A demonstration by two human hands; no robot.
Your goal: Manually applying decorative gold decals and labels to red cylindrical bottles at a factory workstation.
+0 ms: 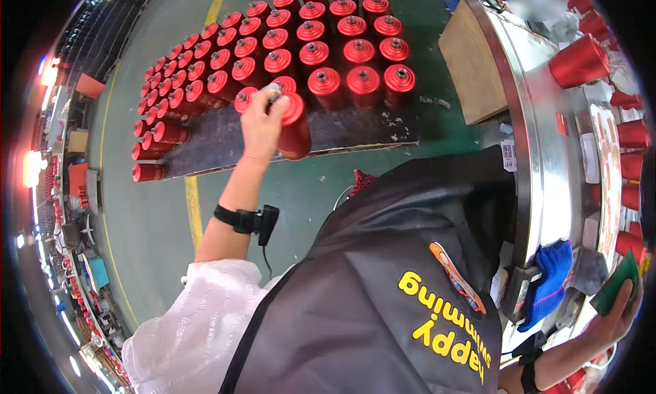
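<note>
Dark board (383, 126) of red canisters (328, 86), one held

Board upper centre; farthest canisters clipped by top edge. Held canister (294, 140) just above centre, left hand (263, 124) fingers grasping its top, contact partly hidden. Lower right: right hand (620, 313) gripping green pad (613, 284), dim near rim.

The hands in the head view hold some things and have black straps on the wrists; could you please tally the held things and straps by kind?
Red canister, in the left hand: 1
Green pad, in the right hand: 1
Black wrist straps: 2
Total: 4
</note>
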